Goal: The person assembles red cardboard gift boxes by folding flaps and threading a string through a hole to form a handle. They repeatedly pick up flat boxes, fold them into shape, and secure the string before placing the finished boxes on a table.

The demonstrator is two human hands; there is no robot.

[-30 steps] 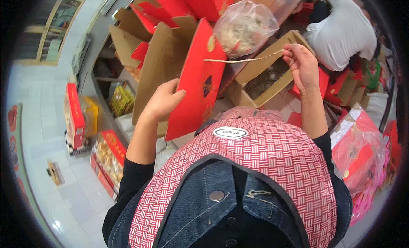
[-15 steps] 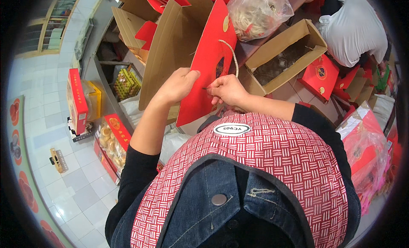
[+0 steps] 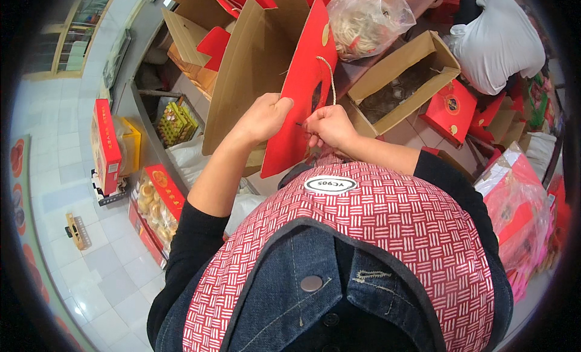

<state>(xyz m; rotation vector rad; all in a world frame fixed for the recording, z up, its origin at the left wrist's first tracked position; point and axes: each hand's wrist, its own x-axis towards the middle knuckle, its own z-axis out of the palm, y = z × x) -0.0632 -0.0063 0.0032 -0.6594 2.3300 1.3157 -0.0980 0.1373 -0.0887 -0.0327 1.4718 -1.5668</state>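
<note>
A red cardboard gift box [image 3: 305, 67] with a brown inside stands open in front of me, its flaps raised. My left hand [image 3: 264, 117] is closed on the edge of its red panel, thumb on the printed face. A beige twisted cord [image 3: 330, 70] loops out of the panel's upper part and runs down to my right hand [image 3: 330, 127]. That hand is pinched close against the panel, with a small dark tip showing at its fingers. The fingers hide the end of the cord.
To the right is an open brown carton [image 3: 402, 88]; behind it, a clear bag of pale cords [image 3: 366, 25]. Flat red boxes [image 3: 451, 110] lie further right, near a person in a white top [image 3: 499, 43]. Boxed goods [image 3: 108, 147] sit at the left.
The box panel and both hands have shifted slightly to the right. My hands keep their hold. The person at the upper right has leaned a little differently.
</note>
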